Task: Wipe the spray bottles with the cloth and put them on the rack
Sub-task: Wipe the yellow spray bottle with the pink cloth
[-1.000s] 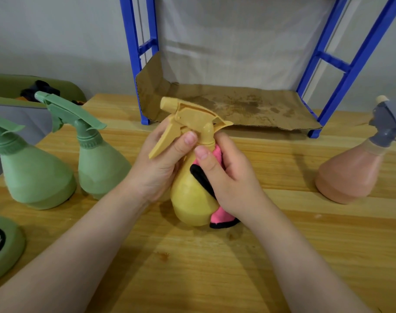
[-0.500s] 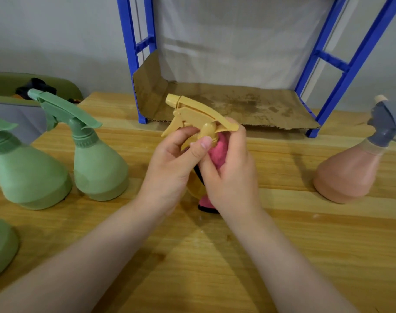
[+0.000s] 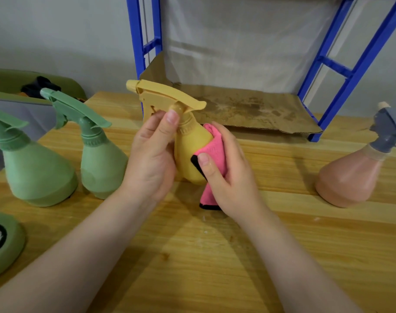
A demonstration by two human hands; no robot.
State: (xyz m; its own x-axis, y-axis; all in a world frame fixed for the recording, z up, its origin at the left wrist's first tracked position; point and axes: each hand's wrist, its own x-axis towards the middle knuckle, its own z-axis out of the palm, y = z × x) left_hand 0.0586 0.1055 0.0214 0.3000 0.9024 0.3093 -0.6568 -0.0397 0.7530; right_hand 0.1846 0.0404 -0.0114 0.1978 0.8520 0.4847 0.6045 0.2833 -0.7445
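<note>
A yellow spray bottle (image 3: pixel 189 152) is held tilted above the wooden table (image 3: pixel 215 256). My left hand (image 3: pixel 150 157) grips its neck and trigger, thumb up near the collar. My right hand (image 3: pixel 226 172) holds a pink cloth with black trim (image 3: pixel 211 150) wrapped against the bottle's right side. Two green spray bottles (image 3: pixel 34 168) (image 3: pixel 100 163) stand at the left. A peach bottle with a grey head (image 3: pixel 348 175) stands at the right. The blue rack (image 3: pixel 341 71) stands behind, its low shelf lined with stained cardboard (image 3: pixel 249 109).
A green round object (image 3: pixel 5 242) lies at the table's left front edge. A green and grey bin (image 3: pixel 16 96) with dark items sits beyond the table's left end. A white sheet hangs behind the rack.
The yellow bottle has been raised off the table and turned. My right hand slid the cloth from the neck down onto the bottle's body.
</note>
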